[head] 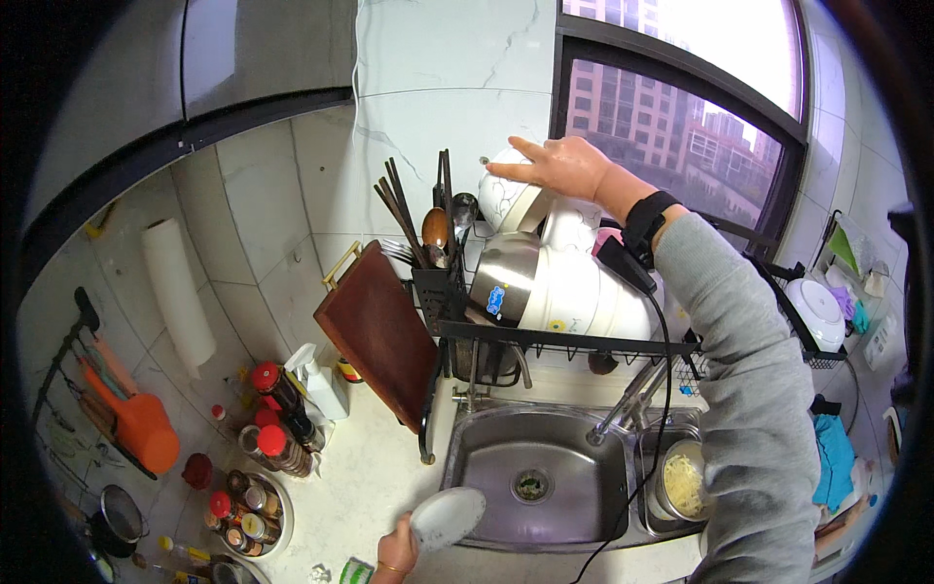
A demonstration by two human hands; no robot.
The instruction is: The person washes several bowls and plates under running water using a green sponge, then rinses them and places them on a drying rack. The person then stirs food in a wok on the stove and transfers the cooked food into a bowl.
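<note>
My right hand [560, 169] reaches up over the dish rack, in a grey sleeve with a black band at the wrist. It grips a tilted white bowl [503, 196] with a line pattern; the thumb is hidden. Below sit a steel pot [507, 274] with a blue sticker and several stacked white bowls [584, 292]. A black device on a cable [625, 266] hangs by the wrist. Low in the view, my left hand [399, 544] holds a white dish [449, 518] by its edge, at the sink's left front corner.
The black dish rack [569, 338] spans the back of the steel sink [540, 467]. Beside it are chopsticks and spoons in a holder [430, 288] and a leaning wooden board [376, 328]. Pale shreds fill a bowl [682, 485] in the small basin. Spice jars [248, 511] stand left.
</note>
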